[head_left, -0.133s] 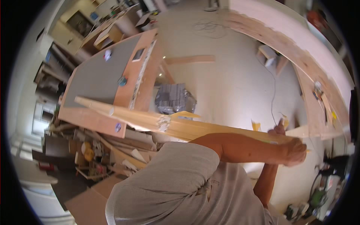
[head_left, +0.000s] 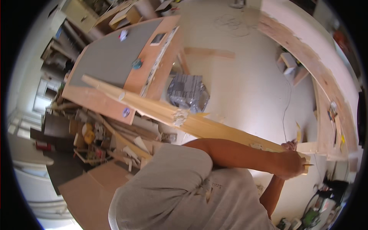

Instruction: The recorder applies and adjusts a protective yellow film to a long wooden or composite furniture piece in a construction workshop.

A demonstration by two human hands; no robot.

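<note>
A long bundle of pale yellow wooden boards (head_left: 222, 130) runs from the left across in front of me, with whitish tape-like wrapping (head_left: 180, 117) around it partway. My left hand (head_left: 290, 165) is closed in a fist at the bundle's right end, and a thin dark pointed thing (head_left: 309, 165) sticks out from it; its kind is unclear. Crossing below, my right forearm reaches up behind the left one. My right hand (head_left: 290, 145) has its fingers curled at the boards' far edge, partly hidden. Beside it a yellow strip (head_left: 298, 132) stands up.
A grey-topped wooden workbench (head_left: 115, 53) stands at the left, with a phone-like dark rectangle (head_left: 157, 38) on it. A plastic-wrapped grey bundle (head_left: 186, 90) lies on the floor. Wood scraps (head_left: 96, 142) pile up below left. A curved wooden structure (head_left: 326, 73) is at the right.
The view has shifted, so the surroundings sit farther right. The board bundle slopes more steeply down to the right, and my left fist is lower with it. Both hands remain at its right end.
</note>
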